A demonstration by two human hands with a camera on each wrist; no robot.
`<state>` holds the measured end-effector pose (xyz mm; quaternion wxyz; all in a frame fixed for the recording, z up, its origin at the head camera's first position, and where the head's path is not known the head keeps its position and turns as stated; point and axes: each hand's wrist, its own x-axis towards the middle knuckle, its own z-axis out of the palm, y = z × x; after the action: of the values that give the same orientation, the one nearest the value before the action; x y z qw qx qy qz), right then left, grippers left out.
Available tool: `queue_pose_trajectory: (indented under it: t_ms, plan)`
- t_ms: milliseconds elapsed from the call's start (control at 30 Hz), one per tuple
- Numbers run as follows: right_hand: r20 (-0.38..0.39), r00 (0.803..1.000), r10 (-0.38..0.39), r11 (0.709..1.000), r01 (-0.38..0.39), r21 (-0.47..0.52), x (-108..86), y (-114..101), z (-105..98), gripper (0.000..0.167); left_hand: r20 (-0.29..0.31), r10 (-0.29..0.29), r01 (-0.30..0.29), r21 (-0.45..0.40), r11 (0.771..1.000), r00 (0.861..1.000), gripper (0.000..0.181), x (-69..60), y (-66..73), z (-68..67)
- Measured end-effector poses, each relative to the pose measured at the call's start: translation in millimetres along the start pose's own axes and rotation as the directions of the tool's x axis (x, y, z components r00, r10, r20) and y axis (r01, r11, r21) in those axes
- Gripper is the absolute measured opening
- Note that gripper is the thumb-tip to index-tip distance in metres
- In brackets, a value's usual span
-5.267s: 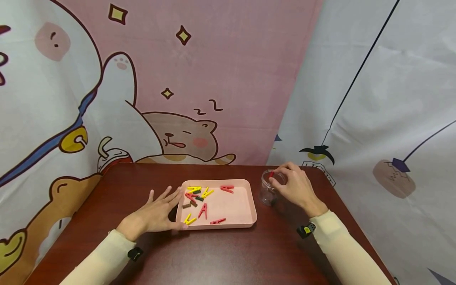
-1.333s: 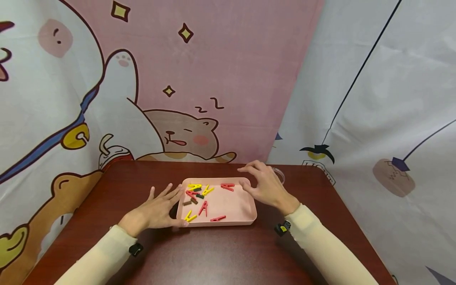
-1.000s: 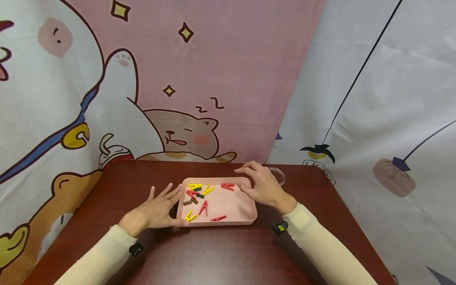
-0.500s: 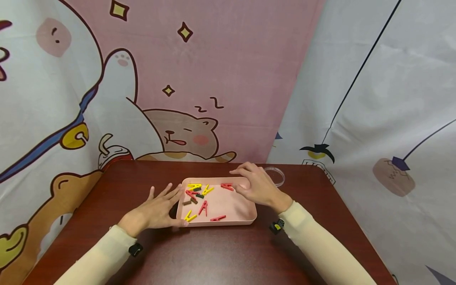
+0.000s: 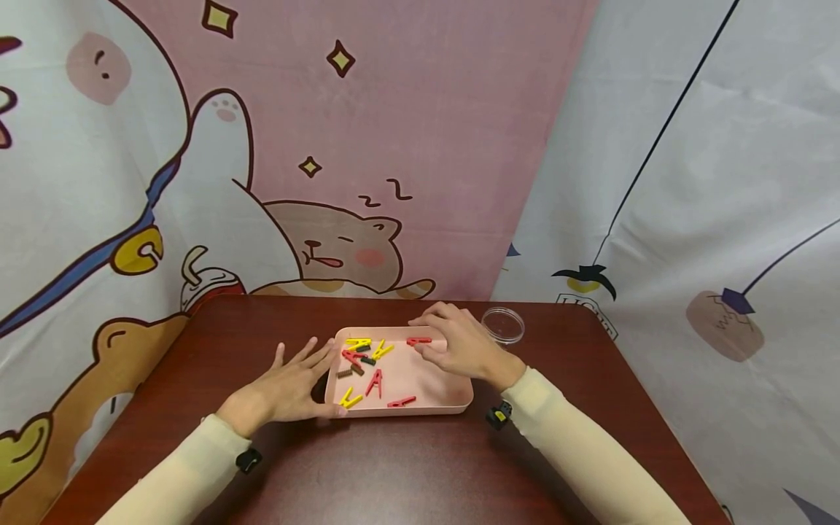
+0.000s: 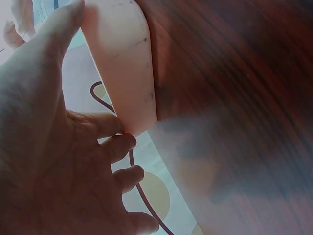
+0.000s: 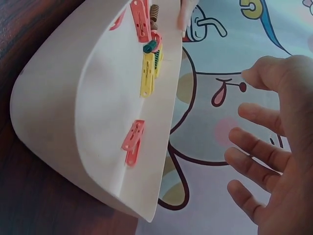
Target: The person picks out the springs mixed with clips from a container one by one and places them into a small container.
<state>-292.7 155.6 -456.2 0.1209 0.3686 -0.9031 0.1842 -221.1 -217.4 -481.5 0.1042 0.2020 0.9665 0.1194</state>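
A shallow pink tray (image 5: 429,379) lies on the table with small clothespins and coil springs in it. My left hand (image 5: 282,390) is spread against its left side, thumb and fingertips touching the rim. Above the tray's right part hovers my right hand (image 5: 462,346), fingers apart and holding nothing. Nearest to those fingers is a red clothespin (image 5: 418,340), which the right wrist view also shows. Yellow clothespins (image 5: 382,351), another red clothespin (image 5: 375,383), dark green springs (image 5: 368,362) and brown springs (image 5: 344,373) lie mostly in the left half.
A clear round jar (image 5: 503,325) stands behind and right of the tray, partly hidden by my right hand. The dark brown table (image 5: 420,467) meets a cartoon-printed cloth (image 5: 420,146) at its back edge.
Earlier my right hand pinched a small red piece at the jar's mouth; now it is empty. It has moved left over the tray, closer to the red clothespin. My left hand stays.
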Motion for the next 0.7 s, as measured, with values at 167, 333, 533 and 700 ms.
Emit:
queue_pose_trajectory:
  t_ms: [167,333,533,700]
  plan:
    - [0.016,1.000,-0.010,0.999,0.011,-0.032,4.4,-3,5,0.043,0.002,0.002,-0.002,-0.002,1.000,1.000,0.130,0.3,-0.6,-0.1]
    - [0.049,0.999,0.000,0.999,0.003,-0.046,7.6,-6,10,0.044,0.002,0.007,-0.007,0.000,1.000,1.000,0.129,0.2,-0.5,0.4]
    - [0.085,0.996,0.002,0.999,0.002,-0.045,10.6,-10,13,0.043,-0.002,0.008,-0.008,0.009,1.000,1.000,0.130,0.1,0.0,0.5]
    - [0.100,0.995,-0.027,0.999,0.031,-0.035,13.5,-13,16,0.044,0.000,0.007,-0.007,0.013,1.000,1.000,0.130,0.7,-0.4,0.9]
